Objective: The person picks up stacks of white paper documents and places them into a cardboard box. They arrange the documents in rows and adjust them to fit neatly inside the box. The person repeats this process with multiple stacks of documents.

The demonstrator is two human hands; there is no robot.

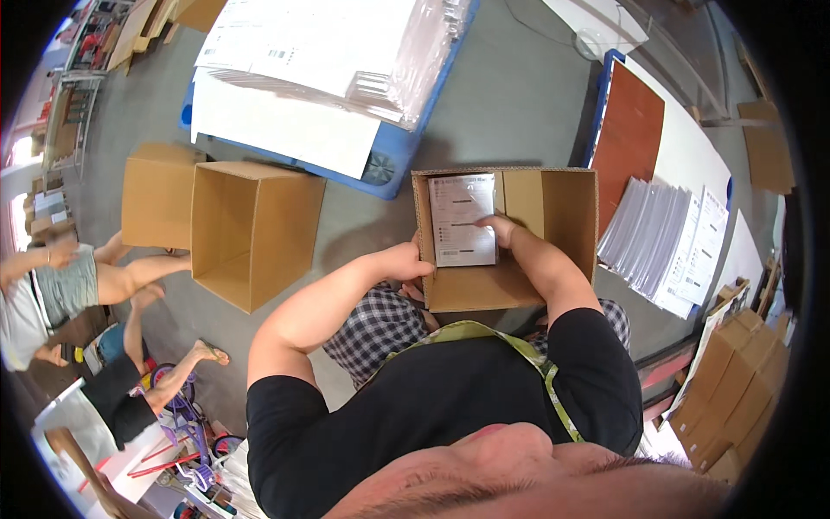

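Observation:
An open cardboard box [566, 216] stands upright in front of me. Inside, against its left wall, lies a plastic-wrapped pack of printed sheets [462, 246]; whether more packs lie beneath is hidden. My left hand [405, 262] is closed on the box's left wall near its front corner, some of its fingers out of sight. Reaching into the box, my right hand [499, 228] grips the pack's right edge, with a digit over the top face and the other fingers mostly hidden. The right part of the box holds bare cardboard.
Beyond the box, a blue pallet [393, 164] carries piled wrapped sheets [303, 52]. Two open cartons [259, 229] stand at left, with people [60, 290] near them. At right are a row of wrapped packs [653, 238], a brown board [629, 121] and stacked cartons [735, 381].

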